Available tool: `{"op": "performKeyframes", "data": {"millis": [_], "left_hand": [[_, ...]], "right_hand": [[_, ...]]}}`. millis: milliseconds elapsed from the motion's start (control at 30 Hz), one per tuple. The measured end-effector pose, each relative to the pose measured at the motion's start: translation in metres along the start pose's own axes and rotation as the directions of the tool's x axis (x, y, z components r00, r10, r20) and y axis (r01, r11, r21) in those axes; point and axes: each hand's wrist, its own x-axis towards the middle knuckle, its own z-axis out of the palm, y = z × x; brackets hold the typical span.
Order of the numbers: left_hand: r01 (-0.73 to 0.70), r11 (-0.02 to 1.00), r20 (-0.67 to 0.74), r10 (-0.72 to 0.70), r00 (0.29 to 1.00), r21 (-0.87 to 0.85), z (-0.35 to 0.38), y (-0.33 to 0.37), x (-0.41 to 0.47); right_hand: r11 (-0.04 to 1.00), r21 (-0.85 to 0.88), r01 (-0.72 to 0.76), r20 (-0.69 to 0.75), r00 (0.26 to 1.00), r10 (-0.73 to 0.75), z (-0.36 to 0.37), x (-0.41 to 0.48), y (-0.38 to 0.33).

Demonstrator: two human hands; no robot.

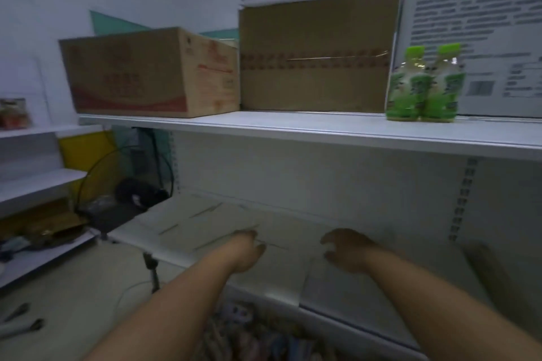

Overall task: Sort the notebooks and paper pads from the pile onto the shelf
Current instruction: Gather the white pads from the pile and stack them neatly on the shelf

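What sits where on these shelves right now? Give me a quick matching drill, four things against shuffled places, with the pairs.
Things:
1. red-printed cardboard box
2. plain brown box
3. green bottles
4. pale pads

Places:
A. flat on the lower shelf
B. right part of the upper shelf
C. left end of the upper shelf
D. middle of the upper shelf

Pairs: 1-C, 2-D, 3-B, 4-A
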Motion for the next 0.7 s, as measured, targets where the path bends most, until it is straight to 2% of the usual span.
{"op": "performKeyframes", "data": {"millis": [67, 167, 267, 333, 367, 400, 433, 467, 533, 600, 633, 667, 700], "left_hand": [[0.074, 0.991, 0.034, -0.07, 0.997, -0.114, 0.003, -0.048, -0.007], [0.143, 0.97, 0.062, -0.133, 0.989, -0.197, 0.018, -0.097, -0.012], [0.182, 0.913, -0.043, -0.212, 0.976, -0.364, 0.038, -0.119, -0.016], [0.219, 0.834, -0.027, -0.269, 0.963, -0.506, 0.044, -0.122, -0.018], [0.261, 0.738, 0.075, -0.276, 0.958, -0.622, 0.044, -0.119, -0.02], [0.332, 0.58, 0.227, -0.249, 0.942, -0.744, 0.044, -0.114, -0.022], [0.405, 0.409, 0.361, -0.185, 0.914, -0.818, 0.044, -0.109, -0.025], [0.455, 0.29, 0.442, -0.114, 0.89, -0.842, 0.044, -0.104, -0.026], [0.434, 0.111, 0.433, -0.041, 0.901, -0.894, 0.04, -0.092, -0.023], [0.35, -0.074, 0.357, -0.127, 0.926, -0.934, 0.028, -0.081, -0.017], [0.297, -0.097, 0.311, -0.219, 0.925, -0.95, 0.021, -0.078, -0.014], [0.25, -0.066, 0.258, -0.32, 0.912, -0.966, 0.013, -0.081, -0.009], [0.207, 0.012, 0.186, -0.394, 0.9, -0.978, 0.003, -0.088, -0.005]], "right_hand": [[0.998, 0.0, 0.061, 0.085, 0.995, -0.061, 0.031, 0.006, -0.043], [0.983, -0.115, 0.144, 0.17, 0.978, -0.124, 0.066, 0.006, -0.085], [0.963, -0.205, 0.177, 0.132, 0.98, -0.152, 0.079, 0.009, -0.103], [0.94, -0.273, 0.205, 0.117, 0.977, -0.179, 0.083, 0.012, -0.106], [0.929, -0.296, 0.22, 0.104, 0.975, -0.198, 0.082, 0.011, -0.109], [0.921, -0.313, 0.23, 0.078, 0.973, -0.217, 0.08, 0.01, -0.114], [0.919, -0.32, 0.232, 0.058, 0.973, -0.225, 0.075, 0.01, -0.119], [0.919, -0.316, 0.235, 0.042, 0.971, -0.234, 0.067, 0.008, -0.128], [0.918, -0.309, 0.249, -0.043, 0.96, -0.275, 0.055, 0.006, -0.151], [0.916, -0.328, 0.231, -0.079, 0.96, -0.27, 0.038, 0.004, -0.177], [0.905, -0.328, 0.272, -0.111, 0.94, -0.322, 0.032, 0.007, -0.189], [0.906, -0.222, 0.36, -0.13, 0.91, -0.393, 0.031, 0.015, -0.198], [0.92, -0.024, 0.391, -0.12, 0.913, -0.391, 0.03, 0.029, -0.202]]}}
